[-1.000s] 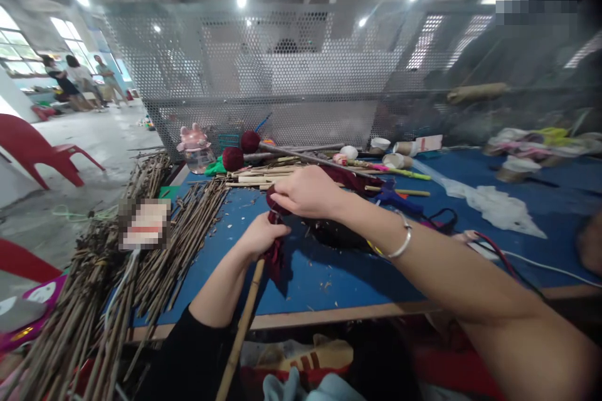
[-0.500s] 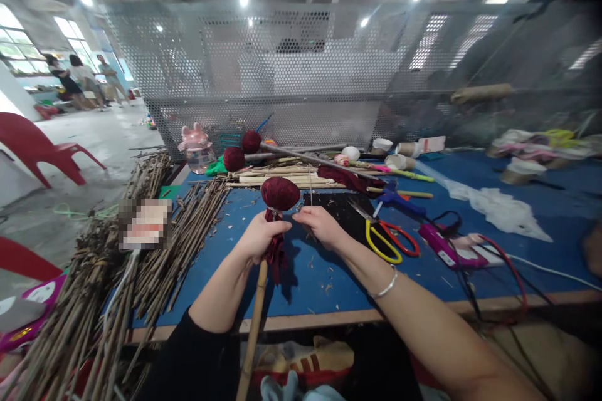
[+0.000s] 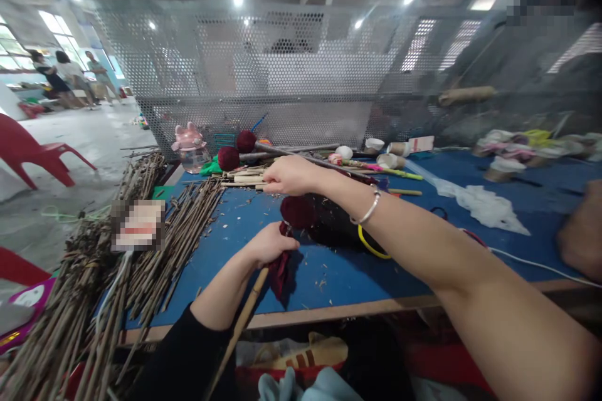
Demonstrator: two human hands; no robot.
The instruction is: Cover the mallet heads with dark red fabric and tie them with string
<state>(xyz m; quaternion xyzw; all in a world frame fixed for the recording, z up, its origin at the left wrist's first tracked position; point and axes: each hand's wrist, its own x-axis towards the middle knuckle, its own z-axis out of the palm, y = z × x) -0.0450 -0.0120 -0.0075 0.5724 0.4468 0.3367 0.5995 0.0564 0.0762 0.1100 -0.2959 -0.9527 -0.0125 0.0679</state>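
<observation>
My left hand (image 3: 270, 243) is wrapped round the neck of a dark red cloth-covered ball (image 3: 297, 212) mounted on a bamboo stick (image 3: 244, 310). Loose dark red cloth (image 3: 281, 277) hangs below the fist, and the stick slants down toward my lap. Just beyond the ball, my right hand (image 3: 291, 175) is raised with its fingers pinched together; I cannot make out what is between them. Under my right forearm, a yellow scissor handle (image 3: 374, 247) partly shows.
Thin brown sticks (image 3: 183, 244) lie piled at the left of the blue table (image 3: 221, 288). Two dark red balls (image 3: 229, 158), a pink-lidded jar (image 3: 189, 149) and paper cups stand toward the perforated metal screen (image 3: 301, 88). White plastic (image 3: 493, 203) and another person's arm (image 3: 580, 232) are at right.
My right hand has risen from beside the ball's neck to above and beyond the ball, its forearm now covering most of the scissors. The ball has tilted to the right and sunk slightly.
</observation>
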